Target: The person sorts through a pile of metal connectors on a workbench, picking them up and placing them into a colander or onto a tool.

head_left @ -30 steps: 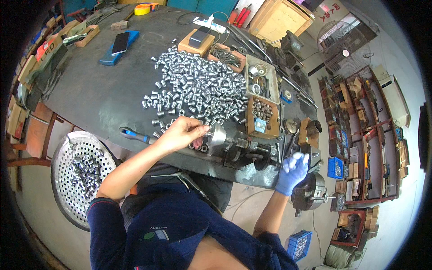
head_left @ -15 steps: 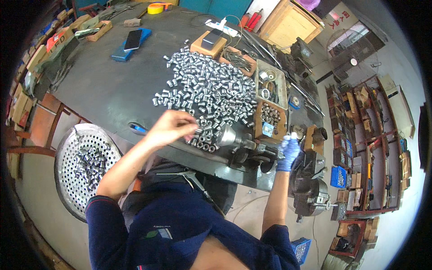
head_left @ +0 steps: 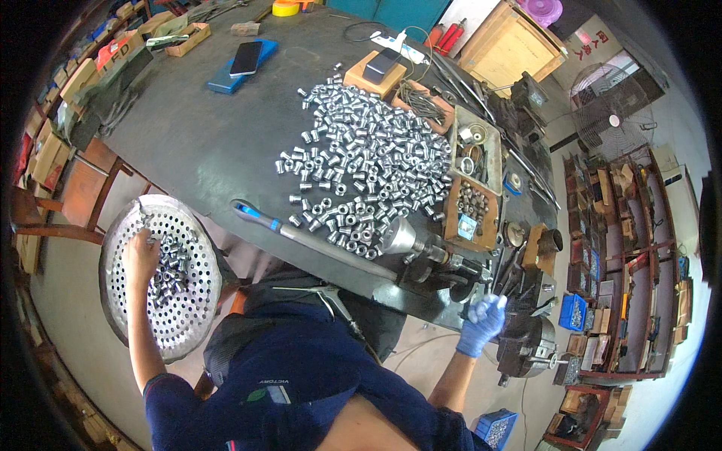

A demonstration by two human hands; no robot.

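Observation:
My left hand [head_left: 141, 259] is over the round perforated metal seat [head_left: 197, 316] at the left, at the edge of a small pile of shiny metal sleeves [head_left: 171, 274]. Its fingers are curled in, and whatever they hold is hidden. At the right, my right hand [head_left: 483, 325], in a blue-and-white glove, is closed beside the dark bench machine [head_left: 459, 274]; the fingers hide what is in them. That machine has a silver cone-shaped head [head_left: 401, 237] pointing at a large heap of the same sleeves [head_left: 376, 150] on the dark table [head_left: 188, 143].
A blue-handled tool [head_left: 256, 216] lies along the table's front edge. Behind the heap are a phone [head_left: 247, 59], a wooden block [head_left: 359, 75] and a parts tray [head_left: 487, 135]. A vise [head_left: 526, 346] stands right of my gloved hand; shelves [head_left: 624, 263] line the right wall.
My left hand has gone from the front of the heap to the perforated seat. My right hand has moved down, toward me. The view has shifted slightly.

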